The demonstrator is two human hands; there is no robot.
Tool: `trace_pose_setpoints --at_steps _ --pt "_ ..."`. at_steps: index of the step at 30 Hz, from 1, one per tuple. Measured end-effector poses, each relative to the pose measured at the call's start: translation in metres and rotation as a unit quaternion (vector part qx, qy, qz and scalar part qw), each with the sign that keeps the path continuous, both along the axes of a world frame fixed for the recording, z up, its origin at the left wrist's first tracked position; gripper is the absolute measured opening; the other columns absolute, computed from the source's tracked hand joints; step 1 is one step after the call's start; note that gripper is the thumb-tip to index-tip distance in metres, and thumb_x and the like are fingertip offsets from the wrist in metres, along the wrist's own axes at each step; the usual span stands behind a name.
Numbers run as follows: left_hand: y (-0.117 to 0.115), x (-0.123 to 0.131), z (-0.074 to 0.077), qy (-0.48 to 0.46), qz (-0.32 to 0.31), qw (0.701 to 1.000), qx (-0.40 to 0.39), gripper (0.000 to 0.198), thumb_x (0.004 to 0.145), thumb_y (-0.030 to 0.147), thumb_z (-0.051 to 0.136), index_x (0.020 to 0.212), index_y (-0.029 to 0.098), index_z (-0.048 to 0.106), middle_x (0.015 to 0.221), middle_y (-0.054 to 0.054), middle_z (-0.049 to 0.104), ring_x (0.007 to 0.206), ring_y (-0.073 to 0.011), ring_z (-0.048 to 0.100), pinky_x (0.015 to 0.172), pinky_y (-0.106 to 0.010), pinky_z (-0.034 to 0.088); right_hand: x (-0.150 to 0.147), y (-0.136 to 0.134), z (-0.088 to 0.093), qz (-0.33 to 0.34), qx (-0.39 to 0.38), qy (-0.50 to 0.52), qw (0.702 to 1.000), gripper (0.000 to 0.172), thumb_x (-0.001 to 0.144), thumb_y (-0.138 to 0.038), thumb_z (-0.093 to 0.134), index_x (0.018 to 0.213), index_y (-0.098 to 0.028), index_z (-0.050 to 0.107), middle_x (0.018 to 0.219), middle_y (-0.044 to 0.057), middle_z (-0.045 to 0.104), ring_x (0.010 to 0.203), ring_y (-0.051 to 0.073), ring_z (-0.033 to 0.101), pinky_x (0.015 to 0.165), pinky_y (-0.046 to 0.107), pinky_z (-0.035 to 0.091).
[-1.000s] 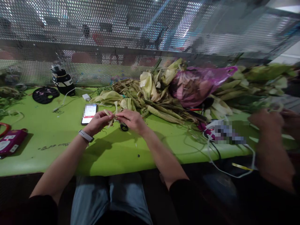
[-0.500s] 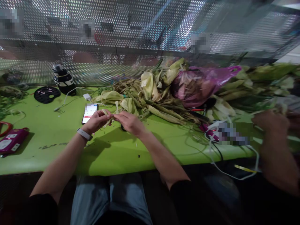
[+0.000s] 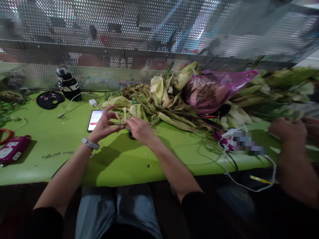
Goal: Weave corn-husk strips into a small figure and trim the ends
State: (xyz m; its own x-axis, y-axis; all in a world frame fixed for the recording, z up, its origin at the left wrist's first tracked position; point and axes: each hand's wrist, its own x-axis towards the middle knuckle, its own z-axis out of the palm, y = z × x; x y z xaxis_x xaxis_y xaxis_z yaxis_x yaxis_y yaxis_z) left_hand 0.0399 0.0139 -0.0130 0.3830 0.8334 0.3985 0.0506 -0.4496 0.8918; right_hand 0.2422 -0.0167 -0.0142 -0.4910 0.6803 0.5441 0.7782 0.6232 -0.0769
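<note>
Over the green table [image 3: 129, 169], my left hand [image 3: 104, 126] has its upper fingers raised and spread, while its lower fingers and thumb hold a thin braided husk strip [image 3: 120, 123]. My right hand [image 3: 140, 130] is closed in a pinch at the strip's right end, touching the left fingertips. Behind them lies a pile of pale and dried corn husks [image 3: 159, 93]. A lit phone [image 3: 92, 122] lies flat just behind my left hand. A small dark round object [image 3: 131, 134] shows partly beneath my right hand.
A black bottle [image 3: 67, 84] and black fan-like disc [image 3: 50, 100] stand at the back left. Purple power strips lie at left [image 3: 15, 151] and right [image 3: 225, 141], with white cables. A pink plastic bag [image 3: 209, 91] sits among husks. A person's hands [image 3: 287, 129] work at far right.
My left hand's fingers have opened and lifted, uncovering the strip. My right hand has moved slightly right and stays pinched.
</note>
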Motion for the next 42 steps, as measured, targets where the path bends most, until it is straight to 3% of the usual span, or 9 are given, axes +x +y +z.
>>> trace_pose_setpoints --at_steps 2,5,10,20,24,31,36,42 --pt "-0.001 0.001 0.001 0.019 0.046 0.995 0.091 0.083 0.058 0.027 0.089 0.131 0.024 0.049 0.121 -0.012 0.061 0.110 -0.0240 0.062 0.088 -0.036 0.056 0.001 0.001 -0.001 -0.022 -0.007 0.003 1.000 0.026 0.097 -0.013 0.041 0.103 -0.011 0.066 0.097 0.013 0.067 0.080 0.019 0.061 0.069 0.030 0.047" --pt "-0.001 0.003 -0.001 0.066 0.072 0.980 0.174 0.058 0.058 0.028 0.089 0.111 0.022 0.065 0.123 -0.012 0.061 0.121 -0.0280 0.056 0.103 -0.044 0.047 0.001 0.002 -0.003 -0.043 -0.006 0.011 0.999 0.027 0.098 -0.014 0.041 0.105 -0.011 0.066 0.100 0.014 0.067 0.084 0.020 0.062 0.072 0.031 0.047" --pt "0.000 0.007 -0.009 0.130 0.087 0.968 0.196 0.035 0.072 0.031 0.079 0.105 0.022 0.071 0.121 -0.013 0.064 0.116 -0.0285 0.058 0.103 -0.048 0.046 -0.001 0.000 -0.004 -0.039 -0.008 0.004 0.999 0.028 0.097 -0.012 0.040 0.104 -0.011 0.067 0.096 0.014 0.068 0.075 0.018 0.060 0.067 0.030 0.045" --pt "0.004 0.001 -0.005 0.158 0.025 0.970 0.181 0.031 0.073 0.024 0.075 0.104 0.021 0.072 0.115 -0.011 0.068 0.103 -0.0239 0.064 0.096 -0.042 0.051 0.002 -0.001 0.000 0.002 -0.038 -0.009 0.999 0.025 0.098 -0.016 0.041 0.100 -0.012 0.066 0.093 0.012 0.067 0.073 0.016 0.057 0.067 0.030 0.042" --pt "0.001 0.001 -0.004 0.157 -0.024 0.980 0.117 0.034 0.077 0.024 0.073 0.110 0.019 0.067 0.104 -0.011 0.071 0.096 -0.0216 0.067 0.089 -0.038 0.053 0.002 -0.002 0.002 0.001 -0.045 -0.025 0.999 0.023 0.098 -0.017 0.043 0.100 -0.011 0.066 0.092 0.011 0.067 0.072 0.016 0.056 0.066 0.030 0.041" --pt "-0.001 0.003 -0.003 0.038 -0.103 0.989 -0.102 0.031 0.086 0.030 0.065 0.113 0.016 0.058 0.095 -0.011 0.073 0.091 -0.0205 0.071 0.082 -0.034 0.055 0.001 -0.002 0.004 -0.003 -0.057 -0.047 0.997 0.025 0.097 -0.013 0.042 0.103 -0.009 0.066 0.095 0.012 0.065 0.072 0.015 0.055 0.067 0.029 0.041" --pt "0.005 0.000 -0.008 0.008 -0.121 0.981 -0.153 0.034 0.082 0.032 0.072 0.107 0.015 0.058 0.089 -0.009 0.073 0.086 -0.0188 0.071 0.069 -0.027 0.051 0.002 0.000 0.001 0.009 -0.036 -0.041 0.998 0.024 0.098 -0.012 0.041 0.100 -0.010 0.065 0.091 0.010 0.065 0.069 0.014 0.052 0.065 0.029 0.040" --pt "0.009 -0.002 -0.013 0.024 -0.135 0.973 -0.187 0.034 0.083 0.035 0.071 0.108 0.016 0.057 0.096 -0.010 0.072 0.091 -0.0189 0.070 0.078 -0.033 0.052 0.002 0.001 -0.002 0.006 -0.013 -0.061 0.998 0.026 0.096 -0.008 0.040 0.101 -0.010 0.066 0.090 0.011 0.066 0.071 0.015 0.054 0.064 0.028 0.039"
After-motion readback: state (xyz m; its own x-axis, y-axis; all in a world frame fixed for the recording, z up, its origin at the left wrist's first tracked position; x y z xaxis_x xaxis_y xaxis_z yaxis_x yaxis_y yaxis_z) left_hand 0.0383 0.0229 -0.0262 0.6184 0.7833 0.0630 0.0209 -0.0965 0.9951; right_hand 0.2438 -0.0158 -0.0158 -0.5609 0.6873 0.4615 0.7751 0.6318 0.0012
